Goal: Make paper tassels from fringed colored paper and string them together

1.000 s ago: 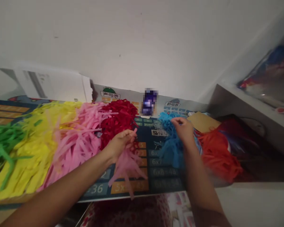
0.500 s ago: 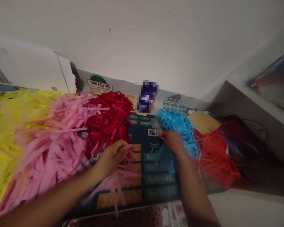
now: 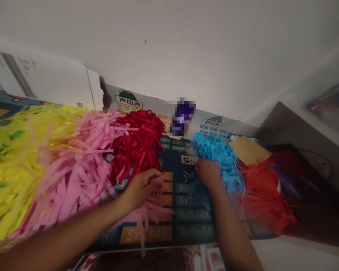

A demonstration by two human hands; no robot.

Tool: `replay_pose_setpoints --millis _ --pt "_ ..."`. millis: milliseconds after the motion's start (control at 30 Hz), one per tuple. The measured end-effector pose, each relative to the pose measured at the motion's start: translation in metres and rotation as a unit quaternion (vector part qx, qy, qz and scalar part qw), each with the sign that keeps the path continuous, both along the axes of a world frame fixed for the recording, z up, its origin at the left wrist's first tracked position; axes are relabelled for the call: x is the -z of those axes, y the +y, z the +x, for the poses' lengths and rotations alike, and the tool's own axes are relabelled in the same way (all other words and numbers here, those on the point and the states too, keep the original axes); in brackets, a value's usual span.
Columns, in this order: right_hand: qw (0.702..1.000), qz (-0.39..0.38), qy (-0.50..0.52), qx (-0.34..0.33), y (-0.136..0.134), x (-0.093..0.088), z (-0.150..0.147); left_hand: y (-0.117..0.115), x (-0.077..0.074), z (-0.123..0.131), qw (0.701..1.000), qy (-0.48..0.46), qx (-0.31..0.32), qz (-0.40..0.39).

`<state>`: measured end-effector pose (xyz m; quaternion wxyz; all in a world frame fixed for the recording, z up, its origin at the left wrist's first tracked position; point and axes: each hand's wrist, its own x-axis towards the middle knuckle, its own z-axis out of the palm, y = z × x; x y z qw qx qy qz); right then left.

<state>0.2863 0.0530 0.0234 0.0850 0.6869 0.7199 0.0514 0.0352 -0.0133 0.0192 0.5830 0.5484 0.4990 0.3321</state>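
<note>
Loose bundle of pink paper-like strips (image 3: 143, 216) by the front edge of the dark printed surface (image 3: 196, 223), pinched up top in left hand (image 3: 144, 185), presumably so ends dangle free; right hand (image 3: 209, 173) curled beside fluffy blue strip pile (image 3: 218, 149), grip can't tell.

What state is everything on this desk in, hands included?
Left hand: fingers pinched on the small pink bunch.
Small pink bunch: hanging, splayed.
Right hand: curled beside the blue strips; grip unclear.
Blue strips: heaped, crinkled.
Large pink heap: loose, tangled.
Yellow strips: loose, spread out.
Dark red strips: bunched, tangled.
Orange-red strips: heaped.
White box: upright near the wall.
</note>
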Motion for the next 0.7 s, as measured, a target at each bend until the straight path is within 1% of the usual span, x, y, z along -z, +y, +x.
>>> replay_pose_setpoints --millis 100,133,167,200,267,300,333,367,433,533,600,700 --pt "1.000 0.017 0.021 -0.013 -0.007 -0.007 -0.010 -0.002 0.002 0.002 0.999 -0.042 -0.016 -0.020" --pt "0.997 0.026 0.055 -0.039 -0.012 -0.009 -0.016 -0.001 0.004 0.003 0.997 -0.067 -0.023 -0.039" --pt "0.990 0.036 0.109 -0.081 -0.018 -0.010 -0.025 -0.001 0.005 0.004 0.993 -0.095 -0.028 -0.063" --pt "0.974 0.048 0.179 -0.133 -0.024 -0.010 -0.034 0.000 0.007 0.004 0.988 -0.126 -0.030 -0.088" --pt "0.914 0.077 0.316 -0.241 -0.036 -0.006 -0.052 0.003 0.011 0.004 0.972 -0.190 -0.034 -0.136" --pt "0.885 0.092 0.359 -0.281 -0.041 -0.003 -0.060 0.004 0.012 0.003 0.962 -0.220 -0.040 -0.155" --pt "0.868 0.107 0.377 -0.305 -0.045 0.000 -0.067 0.005 0.013 0.003 0.952 -0.248 -0.053 -0.172" --pt "0.860 0.124 0.380 -0.319 -0.047 0.002 -0.071 0.006 0.014 0.002 0.940 -0.275 -0.066 -0.189" --pt "0.857 0.150 0.368 -0.329 -0.048 0.006 -0.075 0.007 0.013 0.000 0.914 -0.322 -0.092 -0.228" --pt "0.854 0.163 0.373 -0.326 -0.047 0.008 -0.074 0.005 0.008 -0.001 0.886 -0.363 -0.103 -0.270" --pt "0.849 0.171 0.395 -0.307 -0.047 0.009 -0.074 0.004 0.004 -0.002 0.879 -0.373 -0.105 -0.278" --pt "0.844 0.182 0.417 -0.283 -0.048 0.009 -0.076 0.003 0.002 -0.002 0.877 -0.376 -0.116 -0.274"
